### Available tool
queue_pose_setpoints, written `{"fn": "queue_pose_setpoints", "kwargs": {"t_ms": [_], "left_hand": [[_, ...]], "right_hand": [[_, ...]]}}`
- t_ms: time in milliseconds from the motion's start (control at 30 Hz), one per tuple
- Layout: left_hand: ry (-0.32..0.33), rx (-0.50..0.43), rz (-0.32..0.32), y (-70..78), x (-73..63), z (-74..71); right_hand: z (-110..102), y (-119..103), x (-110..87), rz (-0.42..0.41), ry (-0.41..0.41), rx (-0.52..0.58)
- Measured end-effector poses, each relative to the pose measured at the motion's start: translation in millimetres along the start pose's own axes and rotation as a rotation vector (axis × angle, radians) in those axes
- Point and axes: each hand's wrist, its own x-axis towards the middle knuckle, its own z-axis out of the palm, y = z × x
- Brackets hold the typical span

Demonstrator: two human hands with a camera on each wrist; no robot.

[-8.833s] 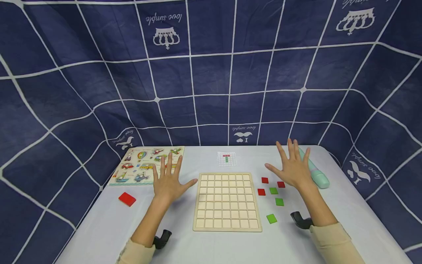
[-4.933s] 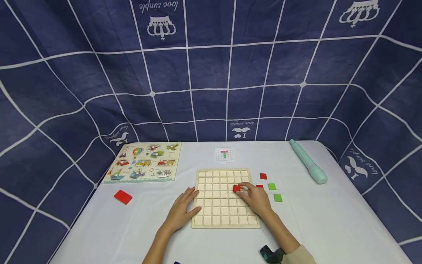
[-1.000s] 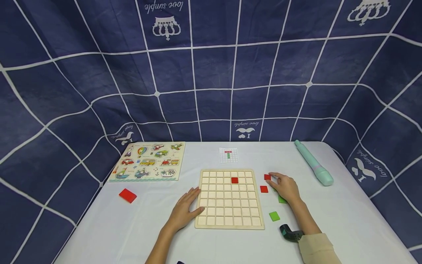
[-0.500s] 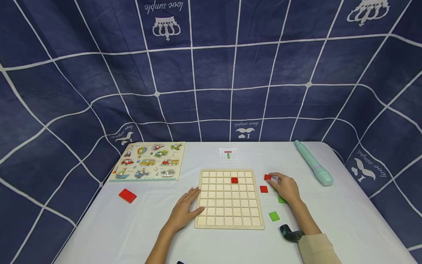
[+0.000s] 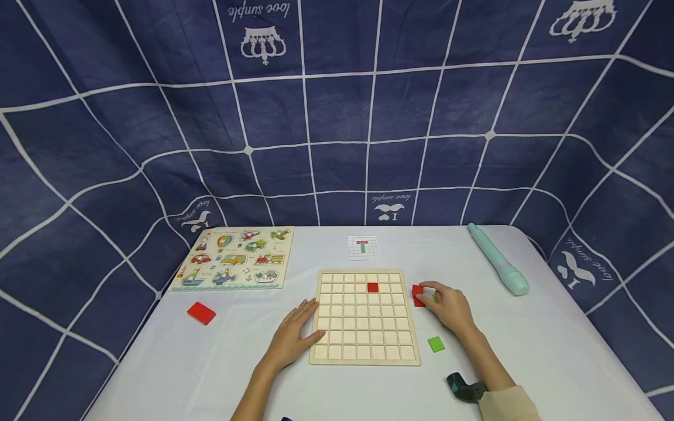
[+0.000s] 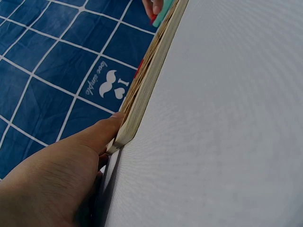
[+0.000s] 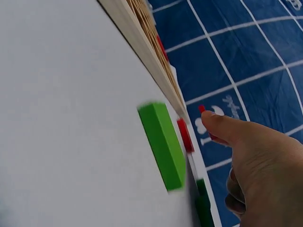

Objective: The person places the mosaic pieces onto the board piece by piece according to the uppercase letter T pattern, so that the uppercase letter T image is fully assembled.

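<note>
My left hand (image 5: 291, 337) rests against the left edge of a wooden grid board (image 5: 365, 362), thumb on its rim. In the left wrist view the thumb (image 6: 102, 132) presses the board's corner. One red tile (image 5: 372, 287) sits in a cell of the board's second row from the back. Right of the board, my right hand (image 5: 451, 309) pinches another red tile (image 5: 418, 289) between thumb and fingertips. A third red tile (image 5: 419, 302) lies just below it in the head view. A green tile (image 5: 436, 344) lies nearer me; another green tile (image 5: 435, 298) is mostly hidden by the hand.
Behind the board lies a pattern card (image 5: 363, 248) with a red and green T. A picture puzzle board (image 5: 231, 259) is at the back left, a red block (image 5: 202, 313) in front of it. A mint-green microphone-shaped object (image 5: 497, 259) lies at the back right.
Both hands have come down from being spread over the table; the left now touches the board. One red tile went onto the board. Just now, the right hand shifted left with another red tile.
</note>
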Motion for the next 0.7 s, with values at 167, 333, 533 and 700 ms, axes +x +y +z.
{"fn": "queue_pose_setpoints", "kwargs": {"t_ms": [167,333,533,700], "left_hand": [[-0.014,0.003,-0.012,-0.3,0.3,0.1],[-0.012,0.01,-0.014,-0.4,-0.1,-0.3],[-0.01,0.002,-0.012,-0.4,0.4,-1.1],[-0.007,0.001,-0.009,-1.6,0.5,0.0]], "right_hand": [[10,-19,-4.0,-0.052,-0.018,0.016],[22,-37,-6.4,-0.073,-0.069,0.062],[38,-54,-3.8,-0.09,-0.105,0.101],[50,-66,1.0,-0.1,-0.095,0.128]]}}
